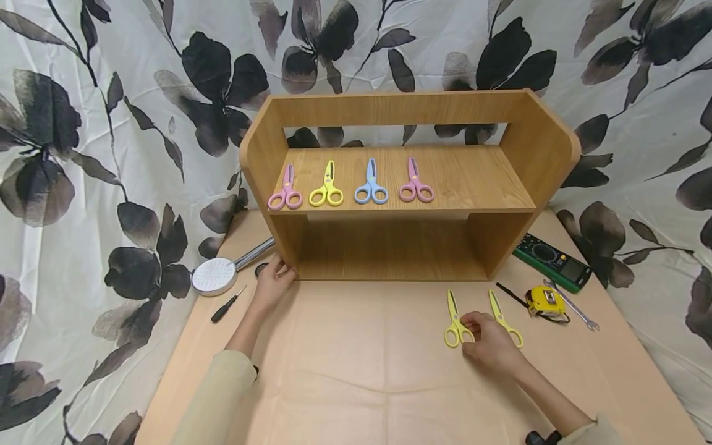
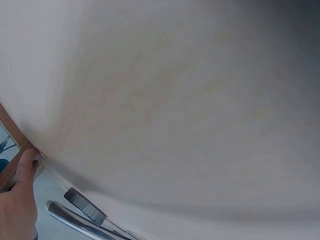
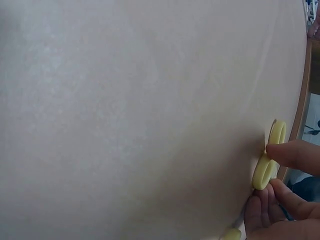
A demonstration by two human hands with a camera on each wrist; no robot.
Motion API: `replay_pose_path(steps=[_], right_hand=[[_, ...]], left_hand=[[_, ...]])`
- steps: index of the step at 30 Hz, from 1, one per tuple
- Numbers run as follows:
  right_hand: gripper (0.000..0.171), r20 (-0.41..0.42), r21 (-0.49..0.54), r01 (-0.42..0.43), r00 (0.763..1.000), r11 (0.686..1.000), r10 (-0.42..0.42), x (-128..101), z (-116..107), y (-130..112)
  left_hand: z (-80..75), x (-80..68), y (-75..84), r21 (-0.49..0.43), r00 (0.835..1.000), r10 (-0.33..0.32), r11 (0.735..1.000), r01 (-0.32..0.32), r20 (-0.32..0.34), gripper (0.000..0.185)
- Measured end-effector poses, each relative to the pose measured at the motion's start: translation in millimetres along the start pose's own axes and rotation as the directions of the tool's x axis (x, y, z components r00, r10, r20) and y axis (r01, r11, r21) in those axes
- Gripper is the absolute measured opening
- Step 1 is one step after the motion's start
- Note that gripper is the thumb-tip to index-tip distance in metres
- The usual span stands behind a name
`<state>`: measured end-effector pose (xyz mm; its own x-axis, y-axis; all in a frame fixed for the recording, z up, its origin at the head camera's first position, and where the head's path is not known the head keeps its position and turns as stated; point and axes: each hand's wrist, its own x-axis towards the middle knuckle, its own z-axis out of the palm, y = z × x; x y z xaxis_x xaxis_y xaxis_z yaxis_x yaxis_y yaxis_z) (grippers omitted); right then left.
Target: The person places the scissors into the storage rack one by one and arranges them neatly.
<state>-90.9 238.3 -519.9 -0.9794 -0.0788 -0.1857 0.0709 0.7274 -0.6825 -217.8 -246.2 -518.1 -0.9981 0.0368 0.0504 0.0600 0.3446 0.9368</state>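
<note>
Right hand (image 1: 492, 346) pinching handles of yellow scissors (image 1: 456, 321), blades pointing away toward shelf (image 1: 389, 185); left hand (image 1: 272, 285) open, touching shelf corner.

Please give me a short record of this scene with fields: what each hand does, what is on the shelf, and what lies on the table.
left hand: rests on the lower left corner of the wooden shelf, fingers straight
right hand: pinches the handle of a yellow scissors that lies on the table
second yellow scissors: on the table, just right of the right hand
on the shelf: four scissors in a row: pink, yellow, blue, pink
right of the shelf: multimeter, tape measure, wrench
left of the shelf: shower head, screwdriver
</note>
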Motion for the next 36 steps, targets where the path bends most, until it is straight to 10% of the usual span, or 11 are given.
replay_pose_path(steps=[36], right_hand=[[0.043, -0.100, 0.063, -0.075, 0.992, 0.995, 0.081, -10.4, 4.8, 7.1]], left_hand=[[0.2, -3.8, -1.9, -0.035, 1.000, -0.014, 0.999, 0.015, 0.008, 0.063]])
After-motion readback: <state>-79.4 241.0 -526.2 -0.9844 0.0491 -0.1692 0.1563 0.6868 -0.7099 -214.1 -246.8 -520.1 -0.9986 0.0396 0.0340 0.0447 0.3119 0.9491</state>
